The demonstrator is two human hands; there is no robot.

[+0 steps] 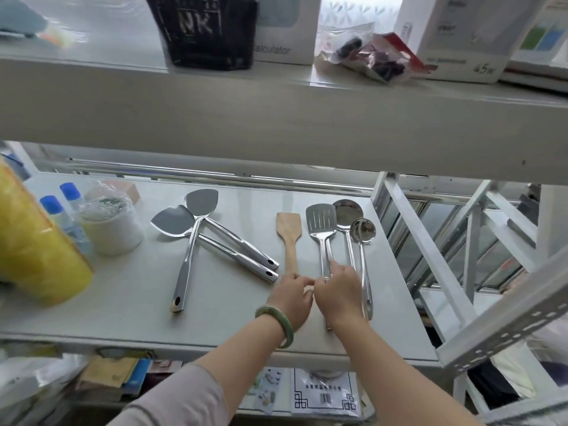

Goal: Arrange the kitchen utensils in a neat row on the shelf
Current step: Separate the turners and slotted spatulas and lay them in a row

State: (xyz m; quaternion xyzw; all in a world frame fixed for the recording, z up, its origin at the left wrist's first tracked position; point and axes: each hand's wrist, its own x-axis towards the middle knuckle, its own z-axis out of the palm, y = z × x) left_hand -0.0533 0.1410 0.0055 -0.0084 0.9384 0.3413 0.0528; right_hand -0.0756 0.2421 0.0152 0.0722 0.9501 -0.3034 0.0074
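On the white middle shelf [147,284] lie several utensils. At the right, side by side with handles toward me, are a wooden spatula [288,232], a slotted steel turner [321,222], a large ladle [347,212] and a smaller ladle [363,232]. To their left, steel spatulas [201,202] [173,222] lie crossed in a heap. My left hand [290,298], with a green bangle on the wrist, rests on the wooden spatula's handle end. My right hand [339,292] pinches the slotted turner's handle. The lower handle ends are hidden under my hands.
A yellow roll [37,247], two blue-capped bottles [61,213] and a wrapped white cup [107,222] crowd the shelf's left end. The upper shelf's beam [276,124] overhangs. White rack struts [430,256] stand at the right. Papers lie on the shelf below.
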